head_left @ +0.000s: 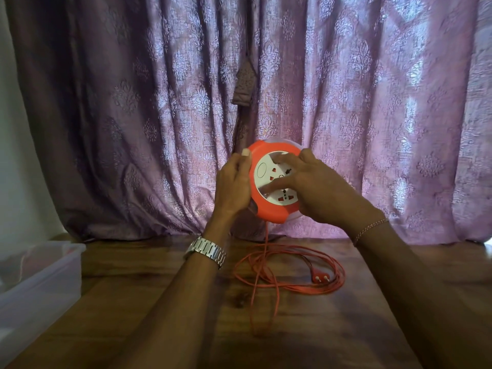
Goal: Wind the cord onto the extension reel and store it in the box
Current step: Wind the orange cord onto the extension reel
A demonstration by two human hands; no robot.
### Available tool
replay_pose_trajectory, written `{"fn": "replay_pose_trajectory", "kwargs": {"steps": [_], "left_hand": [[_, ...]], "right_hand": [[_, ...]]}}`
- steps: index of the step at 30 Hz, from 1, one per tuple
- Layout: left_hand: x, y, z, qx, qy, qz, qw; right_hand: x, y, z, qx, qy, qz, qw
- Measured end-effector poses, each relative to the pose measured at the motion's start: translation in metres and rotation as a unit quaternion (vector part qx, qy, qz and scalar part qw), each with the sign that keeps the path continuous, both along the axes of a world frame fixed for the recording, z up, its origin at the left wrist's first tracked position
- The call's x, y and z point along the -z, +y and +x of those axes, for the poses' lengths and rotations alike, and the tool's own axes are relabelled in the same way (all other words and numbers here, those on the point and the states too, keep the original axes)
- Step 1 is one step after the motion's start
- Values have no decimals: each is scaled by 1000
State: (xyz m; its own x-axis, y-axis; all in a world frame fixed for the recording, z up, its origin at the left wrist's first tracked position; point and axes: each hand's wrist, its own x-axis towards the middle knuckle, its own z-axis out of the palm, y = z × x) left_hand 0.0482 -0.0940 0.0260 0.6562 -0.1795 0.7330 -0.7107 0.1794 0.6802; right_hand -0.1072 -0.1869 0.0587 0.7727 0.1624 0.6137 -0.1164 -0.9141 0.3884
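Observation:
A round orange extension reel (pixel 269 209) with a white socket face is held up in the air above the wooden table (pixel 159 302). My left hand (pixel 233 187) grips its left rim. My right hand (pixel 316 187) lies over the white face with fingers pressed into it. An orange cord (pixel 290 278) hangs from the reel's underside and lies in loose loops on the table. Its orange two-pin plug (pixel 322 278) rests at the right of the loops.
A clear plastic box (pixel 40 283) stands at the table's left edge. A purple patterned curtain (pixel 372 115) hangs right behind the table. A metal watch is on my left wrist, a thin bracelet on my right.

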Motion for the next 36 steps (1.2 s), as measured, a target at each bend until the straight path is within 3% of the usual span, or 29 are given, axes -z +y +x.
{"fn": "replay_pose_trajectory", "kwargs": {"steps": [8,14,17,21,27,31,36], "left_hand": [[-2,2,-5,19,-12,-10,1000],[-2,1,-6,20,-6,-14,1000],[-2,1,-3,13,-4,-11,1000],[-1,3,0,8,1,-14,1000],[-3,6,4,5,8,-23,1000],[-4,4,1,26,12,-24,999],[-1,2,3,41,13,-13,999]], "right_hand": [[4,-1,4,11,-72,36,997],[10,1,8,53,-186,124,973],[12,2,12,77,-207,102,970],[10,1,14,74,-209,61,973],[0,-7,6,-93,-95,11,991],[2,0,5,-37,-11,-6,999],[1,7,1,4,-19,-5,1000]]}}
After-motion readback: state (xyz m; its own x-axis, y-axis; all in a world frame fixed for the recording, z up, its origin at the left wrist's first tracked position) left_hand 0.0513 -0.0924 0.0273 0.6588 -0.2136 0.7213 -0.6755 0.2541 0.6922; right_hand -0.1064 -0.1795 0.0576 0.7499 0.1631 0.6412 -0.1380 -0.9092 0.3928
